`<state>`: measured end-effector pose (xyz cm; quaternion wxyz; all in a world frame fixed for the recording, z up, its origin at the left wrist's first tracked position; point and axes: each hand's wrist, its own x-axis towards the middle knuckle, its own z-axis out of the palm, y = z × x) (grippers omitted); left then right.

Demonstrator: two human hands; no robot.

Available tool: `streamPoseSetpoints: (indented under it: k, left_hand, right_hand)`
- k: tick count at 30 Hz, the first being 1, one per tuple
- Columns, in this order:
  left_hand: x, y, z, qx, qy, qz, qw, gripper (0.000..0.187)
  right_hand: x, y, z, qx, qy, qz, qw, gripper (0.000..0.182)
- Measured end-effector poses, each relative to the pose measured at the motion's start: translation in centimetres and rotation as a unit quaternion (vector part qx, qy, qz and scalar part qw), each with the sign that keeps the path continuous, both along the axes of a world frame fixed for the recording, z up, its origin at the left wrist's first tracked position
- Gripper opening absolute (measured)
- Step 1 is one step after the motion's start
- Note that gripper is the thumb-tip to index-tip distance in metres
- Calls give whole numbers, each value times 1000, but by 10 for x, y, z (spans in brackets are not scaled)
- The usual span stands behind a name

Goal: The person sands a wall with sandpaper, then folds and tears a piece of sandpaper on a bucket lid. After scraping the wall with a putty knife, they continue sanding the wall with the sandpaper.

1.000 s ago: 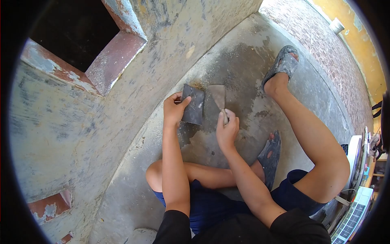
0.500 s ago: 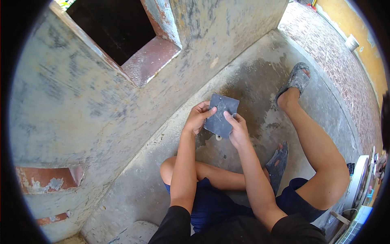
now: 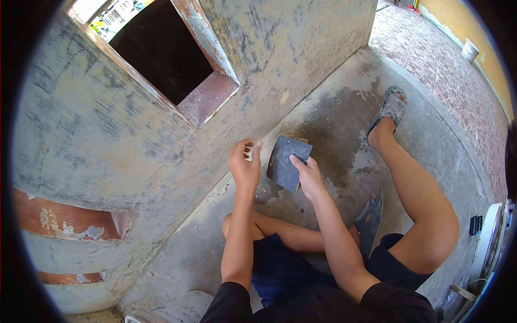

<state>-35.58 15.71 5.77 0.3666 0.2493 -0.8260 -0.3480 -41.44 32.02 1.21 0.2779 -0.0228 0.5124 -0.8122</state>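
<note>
In my right hand (image 3: 311, 175) is a dark grey folded sheet of sandpaper (image 3: 284, 163), gripped at its right edge with the thumb on top. Pale scratch marks cross the sheet's upper face, and a lighter brownish layer shows along its edges. My left hand (image 3: 245, 161) is raised to the left of the sheet, apart from it, near the wall (image 3: 177, 161). Its fingers are loosely curled with the thumb apart; a pale patch shows between them, which I cannot make out clearly.
The scuffed wall has a window opening with a reddish sill (image 3: 209, 98) and lower reddish slots (image 3: 70, 215). Wet patches and pale dust mark the concrete floor (image 3: 344, 129). My sandalled foot (image 3: 389, 110) is at right. A white bucket (image 3: 469, 51) stands far off by the yellow wall.
My left hand has let go of the sandpaper and moved left toward the wall. My right hand still holds the sheet, now slightly lower. The view has shifted slightly.
</note>
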Motion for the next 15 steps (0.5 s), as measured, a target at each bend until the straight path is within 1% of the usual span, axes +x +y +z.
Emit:
streamPoseSetpoints:
  k: [1, 2, 3, 4, 6, 7, 9, 10, 12, 13, 15]
  left_hand:
    - [4, -3, 10, -3, 1, -1, 1000, 22]
    - [7, -7, 20, -127, 18, 37, 991, 20]
    - [8, -10, 30, -248, 36, 75, 965, 17]
    - [7, -13, 37, -250, 39, 71, 965, 17]
    - [5, -18, 50, -342, 0, 87, 936, 24]
    - [2, -21, 56, -344, 1, 87, 935, 24]
    - [-9, -28, 68, -439, -2, 84, 895, 43]
    - [-15, -31, 73, -441, 0, 84, 894, 43]
    - [-25, -34, 77, -444, -3, 116, 888, 55]
    - [-28, -36, 75, -445, -1, 116, 888, 55]
    - [-33, -38, 69, -415, -37, 115, 902, 56]
  right_hand:
    - [1, 1, 1, -15, -14, -2, 1000, 22]
    - [0, 2, 2, -31, -27, -6, 999, 22]
    - [-1, 4, 3, -33, -24, -9, 999, 22]
    - [-3, 5, 3, -42, -32, -10, 999, 21]
    - [-6, 11, 6, -51, -38, -11, 998, 21]
    - [-9, 15, 9, -47, -47, -5, 998, 22]
    - [-11, 23, 9, -46, -56, 1, 997, 22]
    - [-15, 26, 4, -39, -52, 1, 998, 23]
    - [-21, 35, 1, -34, -46, 1, 998, 25]
    - [-24, 40, 1, -34, -54, -4, 998, 24]
    - [-29, 48, 2, -33, -60, -9, 998, 24]
